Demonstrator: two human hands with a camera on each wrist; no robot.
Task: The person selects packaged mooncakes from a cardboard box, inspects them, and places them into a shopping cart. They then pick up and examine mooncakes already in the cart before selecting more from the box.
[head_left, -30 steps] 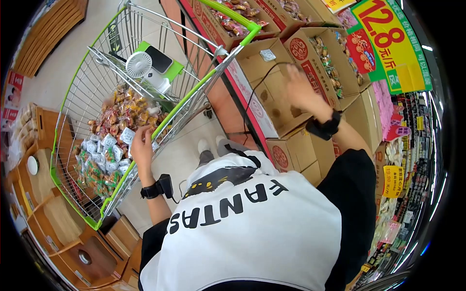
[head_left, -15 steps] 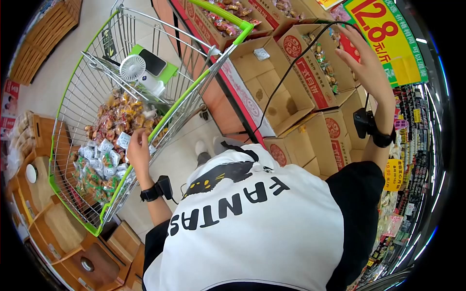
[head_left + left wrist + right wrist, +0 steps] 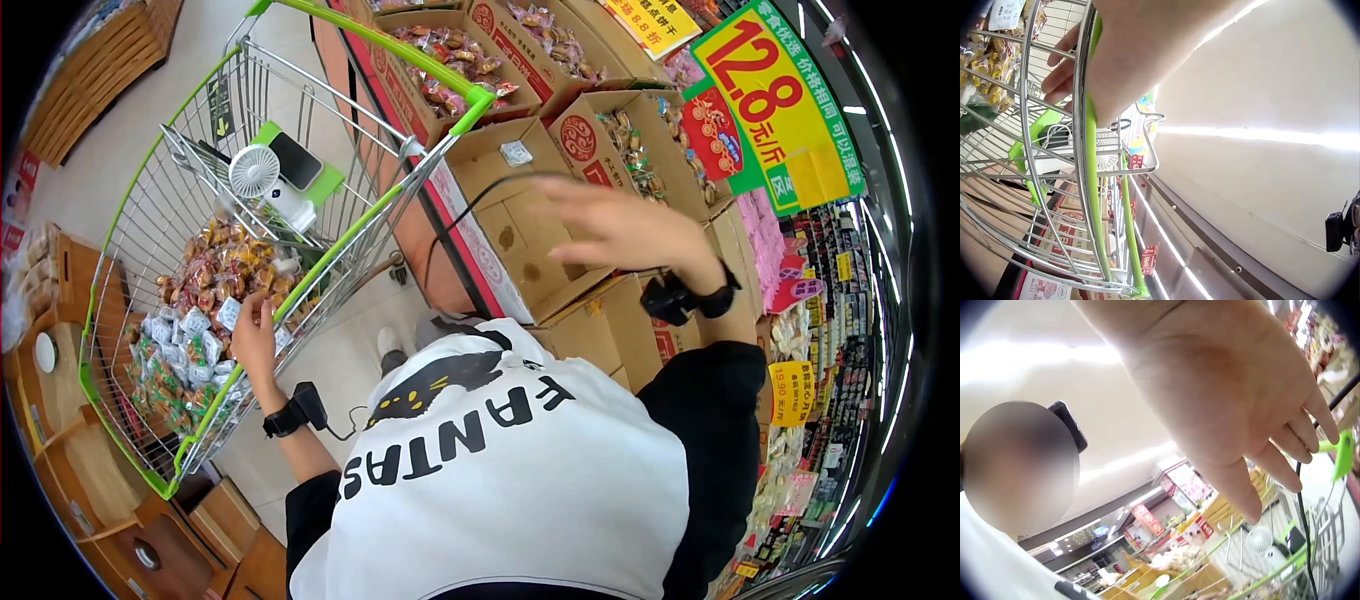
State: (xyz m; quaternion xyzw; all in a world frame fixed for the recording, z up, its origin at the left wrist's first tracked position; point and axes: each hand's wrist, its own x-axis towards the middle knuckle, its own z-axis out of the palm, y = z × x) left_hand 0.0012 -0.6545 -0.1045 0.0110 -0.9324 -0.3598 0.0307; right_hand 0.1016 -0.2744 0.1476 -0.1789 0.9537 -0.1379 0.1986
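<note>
My left hand [image 3: 255, 345] rests over the green side rail [image 3: 350, 225] of a shopping cart, its relaxed fingers hanging inside the wire basket. Beside those fingers lie white wrapped packets [image 3: 180, 335], with brown wrapped pastries [image 3: 235, 258] and green-printed packets [image 3: 165, 388] around them. In the head view my right hand [image 3: 620, 225], blurred, is spread above an open cardboard carton [image 3: 555, 260]. One small white packet [image 3: 516, 153] lies in that carton. The right wrist view shows the palm bare, fingers extended. A black cable [image 3: 465, 210] loops near this hand.
A small white fan [image 3: 254, 170] and a dark phone [image 3: 297, 160] sit on the cart's green-edged seat part. More cartons of wrapped pastries [image 3: 450, 65] stand behind, beside a large price sign [image 3: 770, 100]. Wooden shelving [image 3: 110, 430] borders the left.
My right hand swung from over the carton out toward the price sign, then back left over the carton. The left hand stays on the rail. Cart and cartons sit slightly farther left in view.
</note>
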